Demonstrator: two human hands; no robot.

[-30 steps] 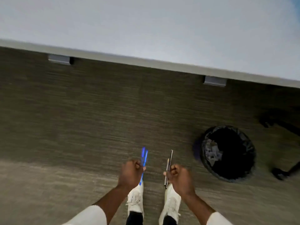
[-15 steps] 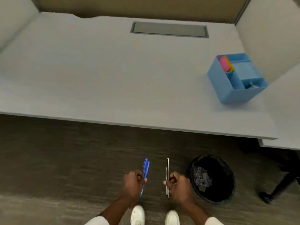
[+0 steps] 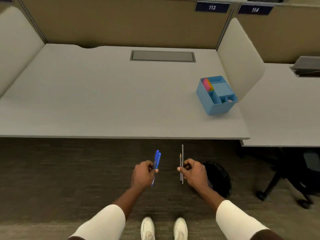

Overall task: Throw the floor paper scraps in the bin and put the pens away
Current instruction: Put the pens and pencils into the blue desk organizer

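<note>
My left hand (image 3: 142, 175) is closed around two blue pens (image 3: 157, 159) that point away from me. My right hand (image 3: 194, 174) grips a thin dark pen and a shorter pencil (image 3: 181, 158), also held upright. Both hands hover over the carpet just in front of the grey desk (image 3: 103, 101). A light-blue desk organiser (image 3: 210, 103) with several compartments stands on the desk at the right, holding pink and orange sticky notes. The black bin (image 3: 220, 179) sits on the floor behind my right hand, partly hidden by it.
Beige cubicle dividers (image 3: 240, 66) wall the desk on three sides. A grey cable hatch (image 3: 162, 56) lies at the back of the desk. A black office chair base (image 3: 285, 184) stands under the neighbouring desk at the right. My white shoes (image 3: 147, 228) are on the dark carpet.
My view has lifted from the floor and bin up to the whole desk and organiser. Both hands keep the same grip on their pens, now raised nearer the desk edge.
</note>
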